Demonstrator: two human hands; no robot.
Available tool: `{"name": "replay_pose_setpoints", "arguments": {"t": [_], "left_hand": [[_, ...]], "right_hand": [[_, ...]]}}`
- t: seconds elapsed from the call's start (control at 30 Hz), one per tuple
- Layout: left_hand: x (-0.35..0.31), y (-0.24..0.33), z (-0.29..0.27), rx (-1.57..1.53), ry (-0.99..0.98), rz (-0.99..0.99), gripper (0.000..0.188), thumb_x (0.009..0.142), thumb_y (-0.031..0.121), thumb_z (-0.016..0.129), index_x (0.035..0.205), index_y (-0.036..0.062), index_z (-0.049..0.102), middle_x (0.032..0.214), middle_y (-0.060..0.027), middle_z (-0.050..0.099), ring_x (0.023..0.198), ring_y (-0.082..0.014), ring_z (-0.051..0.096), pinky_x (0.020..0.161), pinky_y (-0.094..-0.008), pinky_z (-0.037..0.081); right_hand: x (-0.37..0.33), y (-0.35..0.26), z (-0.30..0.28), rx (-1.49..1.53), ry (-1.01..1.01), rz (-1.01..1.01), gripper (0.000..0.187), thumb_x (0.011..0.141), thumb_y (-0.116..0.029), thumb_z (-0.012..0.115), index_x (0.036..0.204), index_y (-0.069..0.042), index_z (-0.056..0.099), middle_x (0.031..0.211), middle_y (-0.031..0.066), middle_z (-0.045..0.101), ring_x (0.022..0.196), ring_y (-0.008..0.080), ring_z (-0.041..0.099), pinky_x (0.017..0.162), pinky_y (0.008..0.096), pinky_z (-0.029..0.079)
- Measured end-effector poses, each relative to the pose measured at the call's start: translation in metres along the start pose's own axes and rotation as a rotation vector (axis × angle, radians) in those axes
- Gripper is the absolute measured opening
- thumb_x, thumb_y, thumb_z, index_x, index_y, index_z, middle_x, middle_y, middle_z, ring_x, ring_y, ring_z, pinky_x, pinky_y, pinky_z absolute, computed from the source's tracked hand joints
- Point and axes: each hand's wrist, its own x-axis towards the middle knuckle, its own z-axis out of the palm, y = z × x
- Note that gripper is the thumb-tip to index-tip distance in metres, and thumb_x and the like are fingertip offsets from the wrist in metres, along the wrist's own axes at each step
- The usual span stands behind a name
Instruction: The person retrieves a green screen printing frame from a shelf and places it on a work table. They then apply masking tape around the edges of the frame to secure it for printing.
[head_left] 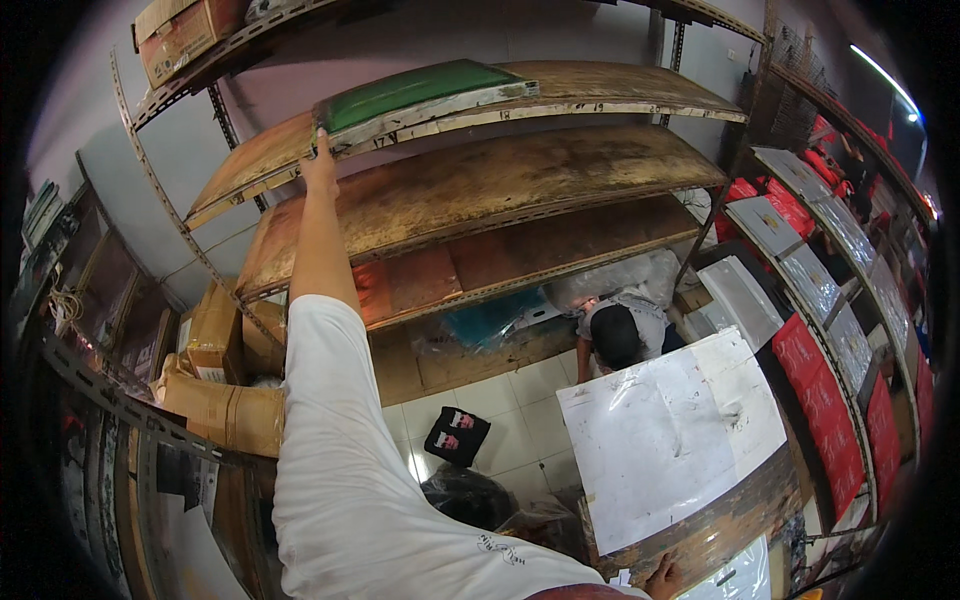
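Slotted-metal rack w/ stained wooden shelves, e.g. the middle shelf [480, 195], against a pale wall; white tiled floor [530, 400] below. Upper shelf [640, 90] has a marked front edge. Tube light [885, 80] at upper R.

Cardboard box [185, 42] up top, brown cartons [215, 340] low on L. Black folded cloth [457, 437] w/ printed pics on floor. Co-worker [630, 335] bent low btwn rack & wooden table [695, 525]; a big white sheet [660, 435] covers most of the tabletop, partly hiding them. Red panels [818, 410] in the R-side rack.

Screen frame [420, 95]: green mesh, smudged off-white border, lying on upper shelf, L of centre. L hand [320, 165] clamped on its near L corner, arm outstretched. R hand [664, 578] by the table's near edge, mostly cut off; can't make out if fingers are apart or together.
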Motion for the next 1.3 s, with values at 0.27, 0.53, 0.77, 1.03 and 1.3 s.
{"name": "replay_pose_setpoints", "arguments": {"t": [0.27,0.53,0.77,1.03,1.3], "left_hand": [[0.051,0.013,-0.025,-0.283,0.236,-0.273,0.071,0.088,0.03,0.084,0.132,-0.0111,0.046,0.122,-0.0245,0.06,0.094,-0.0312,0.07,0.079,-0.0397,0.067],[-0.044,0.005,0.021,-0.371,-0.403,-0.648,0.071,0.085,0.011,0.083,0.138,-0.004,0.037,0.122,-0.0275,0.054,0.101,-0.0399,0.067,0.087,-0.0486,0.066],[-0.185,0.04,0.095,-0.508,-0.435,-0.749,0.068,0.086,0.016,0.081,0.135,-0.0031,0.039,0.116,-0.0232,0.054,0.1,-0.0362,0.066,0.09,-0.0492,0.065],[-0.269,0.061,0.089,-0.441,-0.57,-0.578,0.038,0.095,0.024,0.074,0.116,-0.0018,0.055,0.105,-0.0166,0.069,0.092,-0.0298,0.074,0.087,-0.0453,0.067],[-0.395,0.099,0.059,-0.483,-0.568,-0.533,0.037,0.095,0.022,0.073,0.118,-0.0024,0.058,0.106,-0.0149,0.072,0.09,-0.0279,0.075,0.077,-0.0416,0.067]], "right_hand": [[-0.018,-0.031,-0.001,0.003,0.091,-0.036,0.07,0.102,-0.058,0.057,0.147,-0.005,0.055,0.135,0.0219,0.063,0.121,0.0344,0.058,0.106,0.0417,0.044],[-0.011,-0.086,0.005,0.194,0.33,-0.45,0.053,0.101,-0.032,0.068,0.062,-0.004,0.047,0.05,0.0033,0.044,0.048,0.0122,0.042,0.046,0.0338,0.033],[-0.026,-0.259,0.029,0.043,0.001,-0.696,0.041,0.098,-0.022,0.069,0.066,-0.001,0.053,0.058,0.0059,0.055,0.054,0.013,0.052,0.051,0.033,0.041],[0.014,-0.516,0.142,0.645,-0.906,-0.436,0.089,0.102,-0.072,0.038,0.152,0.001,0.035,0.124,0.0148,0.061,0.11,0.0314,0.062,0.1,0.0479,0.051],[-0.044,-0.695,0.167,0.935,-1.178,-0.338,0.092,0.101,-0.071,0.042,0.153,0.005,0.033,0.138,0.0277,0.054,0.123,0.0427,0.059,0.104,0.061,0.048]]}}
